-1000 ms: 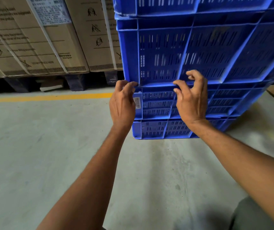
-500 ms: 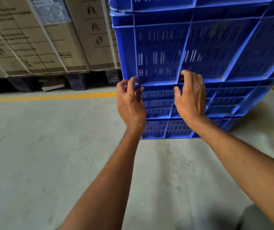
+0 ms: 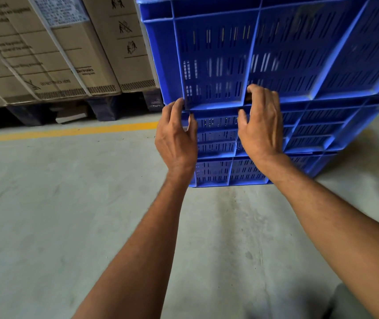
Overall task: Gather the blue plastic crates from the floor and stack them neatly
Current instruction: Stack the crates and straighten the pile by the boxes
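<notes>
We curl our left hand (image 3: 176,137) and right hand (image 3: 260,126) around the bottom edge of the upper crate (image 3: 264,56), which sits atop the crate stack (image 3: 298,143).

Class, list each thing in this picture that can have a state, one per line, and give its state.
left hand: on the stack's corner edge, fingers curled
right hand: fingertips hooked into the upper crate's slot
upper crate: stacked on others, blurred
lower crates: nested, on the floor
cardboard boxes: strapped, on pallets
</notes>
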Available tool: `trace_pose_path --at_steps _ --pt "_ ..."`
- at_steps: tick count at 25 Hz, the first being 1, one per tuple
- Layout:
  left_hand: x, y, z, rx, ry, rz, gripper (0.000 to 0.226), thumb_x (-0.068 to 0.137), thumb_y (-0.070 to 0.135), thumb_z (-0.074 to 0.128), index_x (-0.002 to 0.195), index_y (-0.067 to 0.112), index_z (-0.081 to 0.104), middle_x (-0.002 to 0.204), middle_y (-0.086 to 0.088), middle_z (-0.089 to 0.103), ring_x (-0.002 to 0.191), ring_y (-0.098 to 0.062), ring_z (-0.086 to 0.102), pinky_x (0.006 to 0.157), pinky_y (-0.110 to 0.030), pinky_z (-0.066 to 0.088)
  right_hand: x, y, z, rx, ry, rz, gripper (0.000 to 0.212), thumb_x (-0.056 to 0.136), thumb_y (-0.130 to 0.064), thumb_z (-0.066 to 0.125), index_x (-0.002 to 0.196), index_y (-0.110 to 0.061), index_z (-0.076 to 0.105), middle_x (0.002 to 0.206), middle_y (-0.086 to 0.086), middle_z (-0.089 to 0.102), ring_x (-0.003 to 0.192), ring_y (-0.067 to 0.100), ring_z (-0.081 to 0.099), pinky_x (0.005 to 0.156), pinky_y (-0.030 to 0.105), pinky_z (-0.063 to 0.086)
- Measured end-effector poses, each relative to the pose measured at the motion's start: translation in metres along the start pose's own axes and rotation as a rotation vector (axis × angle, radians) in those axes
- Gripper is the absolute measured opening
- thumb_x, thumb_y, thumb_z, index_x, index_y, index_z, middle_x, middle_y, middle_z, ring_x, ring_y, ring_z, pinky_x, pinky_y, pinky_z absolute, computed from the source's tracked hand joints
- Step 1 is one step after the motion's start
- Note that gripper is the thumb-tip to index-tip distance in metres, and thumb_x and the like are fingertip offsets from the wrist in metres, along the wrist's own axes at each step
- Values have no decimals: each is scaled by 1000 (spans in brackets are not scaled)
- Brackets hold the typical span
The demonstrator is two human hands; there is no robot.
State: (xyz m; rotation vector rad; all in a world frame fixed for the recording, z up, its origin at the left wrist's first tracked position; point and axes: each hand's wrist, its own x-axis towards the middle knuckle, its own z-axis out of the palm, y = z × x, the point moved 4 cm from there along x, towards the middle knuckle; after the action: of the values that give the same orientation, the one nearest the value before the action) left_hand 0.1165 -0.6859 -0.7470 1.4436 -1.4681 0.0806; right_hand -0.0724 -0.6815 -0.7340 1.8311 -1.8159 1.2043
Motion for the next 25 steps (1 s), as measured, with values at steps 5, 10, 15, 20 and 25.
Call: trace_pose_path --at_steps 5,10,15,20,25 --pt "-1 0 1 13 26 -35 37 91 25 69 128 24 65 119 11 65 89 -9 67 69 -17 46 0 -1 0 -4 10 15 44 88 -10 71 128 -7 52 115 11 63 109 27 57 91 35 55" --pt "-2 0 6 21 14 -43 36 91 22 67 126 28 65 114 14 64 79 -8 65 64 -15 41 3 7 -6 -20 -20 -42 43 88 -19 76 123 -7 55 109 10 67 105 27 58 89 34 52" --pt "0 1 9 33 16 -1 33 90 14 64 119 27 70 101 10 65 69 -10 61 56 -22 41 6 17 -9 -29 -21 -60 50 85 -40 77 118 -8 57 104 7 67 102 26 57 84 35 53" --pt "0 14 14 96 -10 21 40 85 7 61 118 29 69 112 12 68 80 -14 66 59 -21 36 6 26 -13 16 -29 69 56 84 -47 77 119 -10 55 110 6 64 107 27 53 86 36 49" --pt "6 -7 -6 49 -92 -23 30 91 34 68 120 30 60 122 12 58 89 -12 64 62 -23 38 8 1 -6 -4 -11 -71 32 83 -9 74 111 -5 58 101 10 65 98 30 56 80 44 52"
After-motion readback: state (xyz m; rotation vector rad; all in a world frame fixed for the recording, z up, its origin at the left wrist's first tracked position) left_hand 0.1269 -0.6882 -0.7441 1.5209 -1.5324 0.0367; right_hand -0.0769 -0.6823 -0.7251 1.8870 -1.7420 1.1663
